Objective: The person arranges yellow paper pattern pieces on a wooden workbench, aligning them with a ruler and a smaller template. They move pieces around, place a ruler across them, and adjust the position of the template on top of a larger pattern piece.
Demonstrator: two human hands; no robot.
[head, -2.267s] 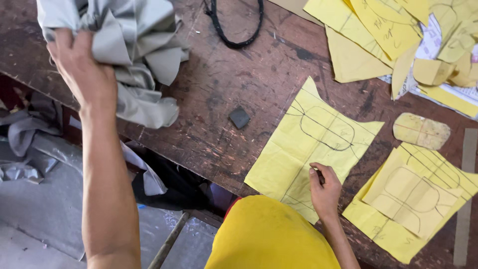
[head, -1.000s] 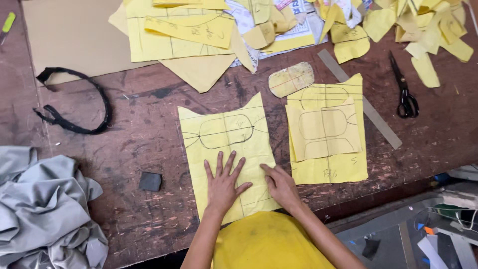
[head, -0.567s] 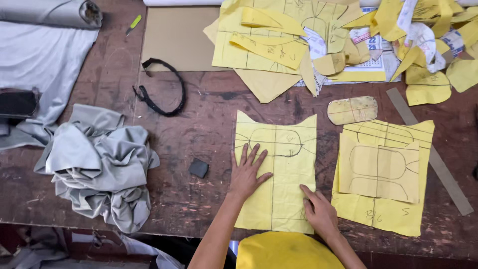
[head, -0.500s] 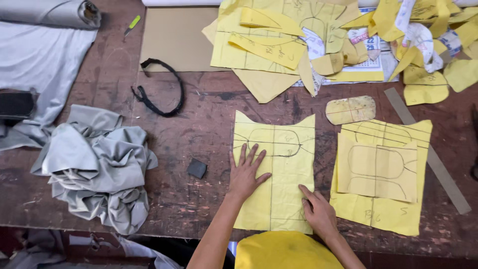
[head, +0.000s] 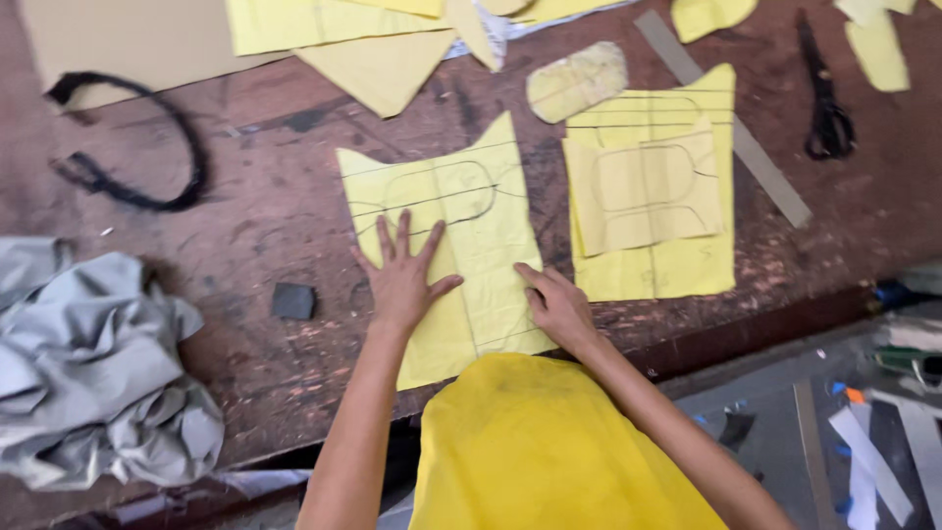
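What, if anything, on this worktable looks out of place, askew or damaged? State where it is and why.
The grey cloth lies crumpled in a heap at the table's left edge, unlike the flat yellow sheets. The yellow sheet under the left hand and right hand sits tilted and overhangs the near edge. The wooden table is scuffed and worn.

Marked sheet (head: 461, 245) lies flat on counter (head: 265, 206), near front edge. Left hand (head: 404, 280) rests on its left part, right hand (head: 557, 306) on its lower right corner. Second sheet (head: 653, 196) just right of it, smaller pattern piece on top. Oval piece (head: 577, 80) behind, between both sheets. Scissors (head: 824, 98) far right. Strap loop (head: 137, 147) far left behind. Crumpled cloth (head: 88, 363) left front. Small block (head: 293, 300) between cloth and left hand.
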